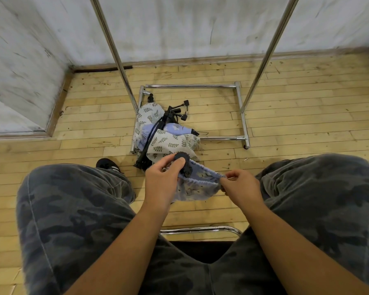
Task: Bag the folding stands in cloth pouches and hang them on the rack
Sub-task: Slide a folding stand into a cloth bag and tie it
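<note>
I sit with a pale blue cloth pouch (197, 188) held open between my knees. My left hand (164, 179) grips a black folding stand (184, 163) at the pouch's mouth, with most of the stand hidden inside the cloth. My right hand (238, 187) pinches the pouch's rim on the right side. On the floor ahead lies a pile of leaf-print pouches (170, 141), a blue pouch (175, 128), and more black folding stands (168, 118). The chrome rack (242, 116) stands over that pile, its two uprights rising out of view.
The rack's base frame rests on a wooden plank floor (285, 103) near a grey-white wall (179, 28) and a corner at left. A chrome chair edge (200, 229) shows between my legs. A black shoe (107, 163) sits left of the pile.
</note>
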{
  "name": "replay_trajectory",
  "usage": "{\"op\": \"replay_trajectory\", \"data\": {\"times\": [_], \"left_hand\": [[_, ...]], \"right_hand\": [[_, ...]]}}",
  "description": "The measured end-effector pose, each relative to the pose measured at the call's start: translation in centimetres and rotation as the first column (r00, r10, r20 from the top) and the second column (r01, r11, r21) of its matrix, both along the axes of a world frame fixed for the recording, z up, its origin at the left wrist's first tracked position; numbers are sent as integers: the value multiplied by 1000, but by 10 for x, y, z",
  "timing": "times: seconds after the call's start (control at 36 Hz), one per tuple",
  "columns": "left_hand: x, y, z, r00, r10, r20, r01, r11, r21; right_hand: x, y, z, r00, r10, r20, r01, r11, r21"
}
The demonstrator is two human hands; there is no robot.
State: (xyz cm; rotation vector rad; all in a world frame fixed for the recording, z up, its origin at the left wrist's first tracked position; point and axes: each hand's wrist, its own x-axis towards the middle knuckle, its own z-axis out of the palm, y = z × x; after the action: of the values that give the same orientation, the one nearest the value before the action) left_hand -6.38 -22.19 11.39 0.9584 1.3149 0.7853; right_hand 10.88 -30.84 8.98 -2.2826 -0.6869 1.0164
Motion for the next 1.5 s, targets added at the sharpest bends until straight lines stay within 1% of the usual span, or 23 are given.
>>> {"op": "replay_trajectory", "data": {"times": [0.08,0.19,0.28,0.33,0.44,0.56,0.61,0.64,0.69,0.78,0.89,0.94,1.0,1.08,1.22,1.31,1.39,1.5], "left_hand": [[-1,0,0,1000,19,-1,-19,1000,-3],[-4,4,3,995,98,29,-98,995,3],[-4,6,4,990,136,44,-137,991,9],[-3,5,4,989,142,43,-143,989,22],[-4,5,2,989,146,27,-147,989,35],[-5,5,1,991,130,37,-131,991,22],[-5,5,3,992,117,46,-118,993,11],[-5,4,3,993,105,49,-106,994,1],[-6,3,3,996,72,49,-71,997,-26],[-7,1,3,996,74,49,-71,996,-56],[-5,1,6,993,67,97,-59,995,-77],[-4,0,8,993,44,113,-34,995,-89],[-4,-2,10,990,36,137,-21,994,-104],[-5,-3,13,986,32,162,-14,993,-114],[-2,-5,19,979,-11,205,27,997,-74],[-2,-7,19,976,5,216,10,998,-69],[-3,-5,18,976,27,214,-9,997,-82],[-5,-2,12,994,-24,109,28,999,-37]], "right_hand": [[1,1,1,999,46,-11,-46,999,25],[-3,3,4,987,142,-72,-134,985,106],[-7,4,5,970,244,-6,-243,965,98],[-11,5,5,945,320,59,-323,946,35],[-13,6,2,943,302,142,-299,953,-41],[-8,4,-3,955,255,153,-249,967,-58],[-3,3,-7,983,173,61,-173,985,-11],[-1,2,-8,993,119,-22,-119,993,27],[2,2,-8,979,29,-201,-11,996,90],[4,5,-3,921,-51,-387,106,987,121],[0,5,0,817,-49,-574,140,984,114],[-3,5,1,776,-58,-628,162,981,110],[-4,5,0,755,-58,-653,176,978,116],[-3,4,-1,751,-36,-659,166,977,136],[-4,4,0,749,19,-663,135,974,181],[-8,2,-1,789,64,-611,92,971,221],[-9,2,-3,845,54,-533,103,960,261],[-7,3,-4,856,62,-513,127,937,325]]}}
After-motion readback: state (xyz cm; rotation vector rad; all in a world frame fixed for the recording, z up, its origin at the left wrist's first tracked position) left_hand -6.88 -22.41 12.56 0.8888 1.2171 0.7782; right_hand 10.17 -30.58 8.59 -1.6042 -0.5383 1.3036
